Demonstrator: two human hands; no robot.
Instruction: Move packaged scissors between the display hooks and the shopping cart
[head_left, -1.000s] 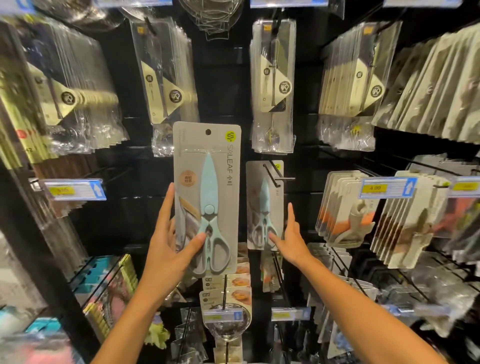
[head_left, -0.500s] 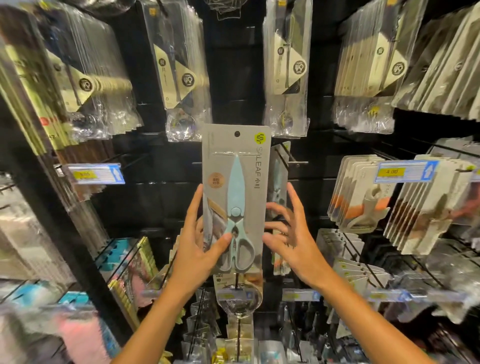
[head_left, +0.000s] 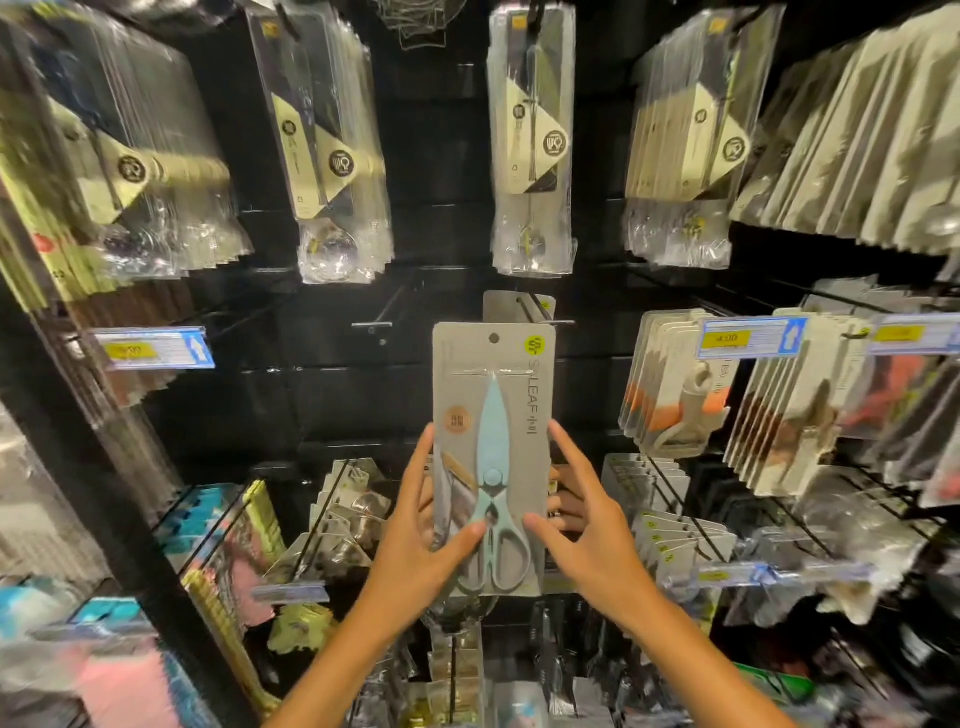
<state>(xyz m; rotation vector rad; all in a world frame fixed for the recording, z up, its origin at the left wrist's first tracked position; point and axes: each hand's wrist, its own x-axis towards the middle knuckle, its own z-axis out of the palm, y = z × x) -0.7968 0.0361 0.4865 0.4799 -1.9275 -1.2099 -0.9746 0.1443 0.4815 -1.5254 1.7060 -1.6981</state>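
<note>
A grey card pack of pale blue scissors (head_left: 493, 415) stands upright in front of the display wall. My left hand (head_left: 415, 540) grips its lower left edge, thumb across the front near the handles. My right hand (head_left: 587, 540) holds the lower right edge, thumb on the front and fingers behind. The pack's hang hole is just below a black display hook (head_left: 535, 312). On that hook hangs another scissors pack (head_left: 506, 306), mostly hidden behind the held one. No shopping cart is in view.
An unloaded black hook (head_left: 376, 322) juts out left of the scissors hook. Clear-bagged utensils (head_left: 530, 145) hang above. Carded kitchen tools (head_left: 675, 384) and blue price tags (head_left: 750, 338) fill the right side. More packs (head_left: 337, 519) hang below, and a dark shelf post (head_left: 104, 467) runs down the left.
My left hand has carried the pack rightward to just below the scissors hook. My right hand has left the hanging pack and taken hold of the held pack's right edge.
</note>
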